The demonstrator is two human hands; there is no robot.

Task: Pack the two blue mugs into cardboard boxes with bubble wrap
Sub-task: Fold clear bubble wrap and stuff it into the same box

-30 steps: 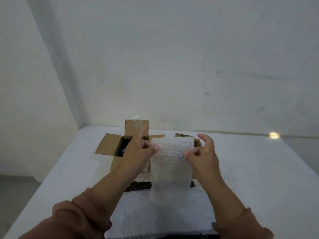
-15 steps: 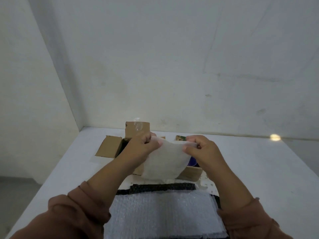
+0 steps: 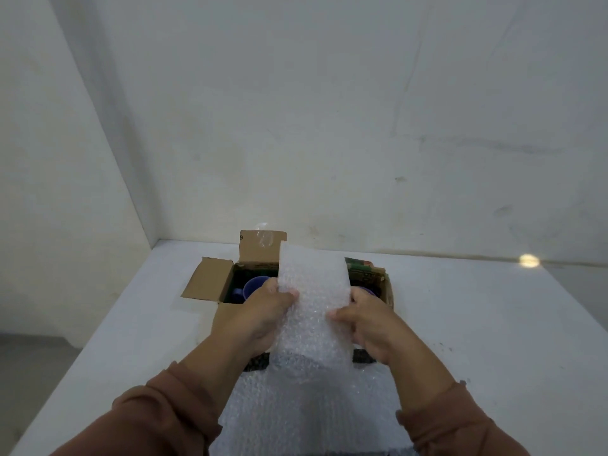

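A sheet of bubble wrap (image 3: 312, 301) is held upright between both hands above the table's middle. My left hand (image 3: 263, 315) pinches its left edge and my right hand (image 3: 367, 324) pinches its right edge. Behind it stand two open cardboard boxes. The left box (image 3: 227, 278) shows a blue mug (image 3: 255, 286) inside. The right box (image 3: 378, 278) is mostly hidden by the sheet; a sliver of blue shows at my right hand.
A stack of bubble wrap (image 3: 306, 409) lies on a dark mat (image 3: 258, 362) at the table's near edge. The white table (image 3: 477, 324) meets white walls behind and at the left. A bright light spot (image 3: 529, 260) sits far right.
The sheet was folded down between my hands half a second ago; now it stands unfolded and upright, and both hands have slid down to grip its side edges.
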